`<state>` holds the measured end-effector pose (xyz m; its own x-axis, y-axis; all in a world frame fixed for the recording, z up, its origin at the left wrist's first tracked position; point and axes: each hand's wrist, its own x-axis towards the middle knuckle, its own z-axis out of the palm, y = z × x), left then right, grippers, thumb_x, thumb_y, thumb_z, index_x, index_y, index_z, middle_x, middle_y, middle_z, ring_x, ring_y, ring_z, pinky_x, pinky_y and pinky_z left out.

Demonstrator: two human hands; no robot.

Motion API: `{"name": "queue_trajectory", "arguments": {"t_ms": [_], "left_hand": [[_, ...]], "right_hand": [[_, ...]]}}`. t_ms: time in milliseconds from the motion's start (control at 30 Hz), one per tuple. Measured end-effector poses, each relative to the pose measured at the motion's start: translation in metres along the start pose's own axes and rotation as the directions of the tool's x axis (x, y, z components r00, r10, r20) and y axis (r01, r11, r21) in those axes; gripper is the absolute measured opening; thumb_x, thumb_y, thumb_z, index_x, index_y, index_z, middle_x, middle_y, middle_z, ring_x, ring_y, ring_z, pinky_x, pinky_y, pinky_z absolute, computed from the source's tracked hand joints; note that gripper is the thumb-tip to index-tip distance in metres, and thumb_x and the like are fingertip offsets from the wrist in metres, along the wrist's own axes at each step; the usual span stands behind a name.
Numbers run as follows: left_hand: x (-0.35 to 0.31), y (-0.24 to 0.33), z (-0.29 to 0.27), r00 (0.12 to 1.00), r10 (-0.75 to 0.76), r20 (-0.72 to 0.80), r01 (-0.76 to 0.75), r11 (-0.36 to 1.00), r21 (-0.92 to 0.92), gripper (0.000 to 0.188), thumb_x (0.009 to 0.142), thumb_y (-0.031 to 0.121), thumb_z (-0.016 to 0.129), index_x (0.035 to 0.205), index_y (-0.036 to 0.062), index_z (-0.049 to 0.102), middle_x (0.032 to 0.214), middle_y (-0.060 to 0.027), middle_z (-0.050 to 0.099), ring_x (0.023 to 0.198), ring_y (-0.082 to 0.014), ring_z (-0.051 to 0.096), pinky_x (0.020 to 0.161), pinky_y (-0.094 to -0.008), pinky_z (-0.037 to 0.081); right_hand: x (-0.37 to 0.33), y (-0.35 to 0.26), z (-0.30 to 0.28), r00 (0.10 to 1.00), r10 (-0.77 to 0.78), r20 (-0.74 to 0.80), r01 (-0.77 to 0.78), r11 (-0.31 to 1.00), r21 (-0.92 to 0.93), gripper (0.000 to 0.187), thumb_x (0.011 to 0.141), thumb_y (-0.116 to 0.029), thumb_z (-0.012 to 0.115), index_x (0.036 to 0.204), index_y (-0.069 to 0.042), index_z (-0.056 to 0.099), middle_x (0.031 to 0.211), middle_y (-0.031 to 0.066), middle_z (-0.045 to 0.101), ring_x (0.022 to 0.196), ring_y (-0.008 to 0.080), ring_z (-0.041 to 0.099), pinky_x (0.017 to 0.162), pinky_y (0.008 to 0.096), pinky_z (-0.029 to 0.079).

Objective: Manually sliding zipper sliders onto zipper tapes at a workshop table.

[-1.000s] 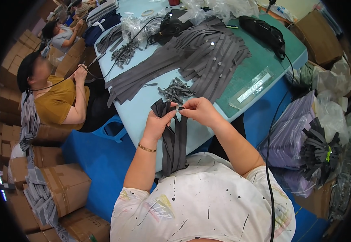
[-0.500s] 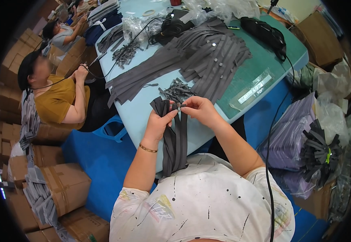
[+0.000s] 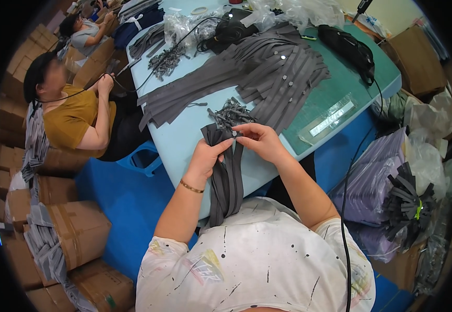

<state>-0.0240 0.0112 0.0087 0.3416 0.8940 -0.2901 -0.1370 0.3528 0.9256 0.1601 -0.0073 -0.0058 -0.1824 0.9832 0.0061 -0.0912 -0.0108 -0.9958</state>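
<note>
A bunch of dark grey zippers (image 3: 227, 190) hangs from my left hand (image 3: 205, 157) over the table's near edge towards my lap. The left fingers and thumb are closed round its upper end. My right hand (image 3: 259, 143) pinches at the top of one zipper, beside a small silvery slider (image 3: 234, 134). Whether a pull is between the right fingertips is too small to tell. Just beyond my hands lies a heap of small grey zipper pulls (image 3: 230, 113). Farther back, many more grey zippers (image 3: 283, 73) are spread in overlapping rows, several with silvery sliders showing.
The pale blue table (image 3: 176, 151) carries a green mat (image 3: 340, 67), a black pouch (image 3: 348, 49), another pull heap (image 3: 166, 62) and clear plastic bags (image 3: 309, 15). A co-worker (image 3: 75, 117) sits left near a blue stool (image 3: 142, 158). Cardboard boxes (image 3: 83, 231) and purple wrapped stacks (image 3: 371, 171) flank me.
The view has shifted slightly. Both hands stay together at the zipper's top, and the silvery slider now shows more plainly between the fingertips.
</note>
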Motion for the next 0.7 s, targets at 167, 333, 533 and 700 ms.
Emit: {"name": "queue_trajectory", "arguments": {"t_ms": [167,333,533,700], "left_hand": [[-0.0002,0.0000,0.0005,1.000,-0.021,-0.016,0.021,0.999,0.035,0.014,0.077,0.008,0.069,0.087,0.0038,0.061,0.074,0.0013,0.057,0.056,-0.0051,0.048,0.044,-0.0180,0.035],[-0.0021,0.0006,0.0032,0.999,0.004,-0.038,-0.002,0.999,0.048,0.014,0.076,0.009,0.070,0.086,0.0035,0.061,0.073,0.0014,0.057,0.054,-0.0047,0.048,0.044,-0.0177,0.035],[-0.0024,-0.0022,0.0036,0.998,0.030,-0.051,-0.026,0.997,0.068,0.014,0.076,0.008,0.070,0.084,0.0036,0.061,0.072,0.0014,0.057,0.052,-0.0044,0.047,0.043,-0.0171,0.035],[-0.0025,-0.0029,0.0045,0.997,0.052,-0.055,-0.048,0.996,0.082,0.013,0.076,0.008,0.070,0.083,0.0037,0.061,0.071,0.0014,0.057,0.051,-0.0041,0.046,0.043,-0.0168,0.035]], "right_hand": [[-0.0003,0.0023,0.0003,1.000,0.004,-0.005,-0.004,1.000,0.015,0.026,0.081,-0.003,0.063,0.107,-0.005,0.063,0.086,-0.0034,0.059,0.075,0.0017,0.053,0.066,0.0172,0.043],[-0.0009,0.0025,0.0012,1.000,0.002,-0.008,-0.002,1.000,0.008,0.026,0.081,-0.002,0.063,0.107,-0.004,0.062,0.087,-0.0030,0.060,0.075,0.0019,0.053,0.067,0.0169,0.044],[-0.0021,0.0025,0.0021,1.000,0.004,-0.030,-0.004,1.000,0.012,0.025,0.080,-0.003,0.064,0.106,-0.004,0.063,0.087,-0.0012,0.062,0.076,0.0036,0.055,0.069,0.0185,0.045],[-0.0016,0.0043,0.0025,0.999,-0.011,-0.042,0.012,1.000,0.028,0.025,0.080,-0.003,0.064,0.105,-0.003,0.063,0.090,0.0006,0.063,0.079,0.0049,0.057,0.071,0.0194,0.047]]}}
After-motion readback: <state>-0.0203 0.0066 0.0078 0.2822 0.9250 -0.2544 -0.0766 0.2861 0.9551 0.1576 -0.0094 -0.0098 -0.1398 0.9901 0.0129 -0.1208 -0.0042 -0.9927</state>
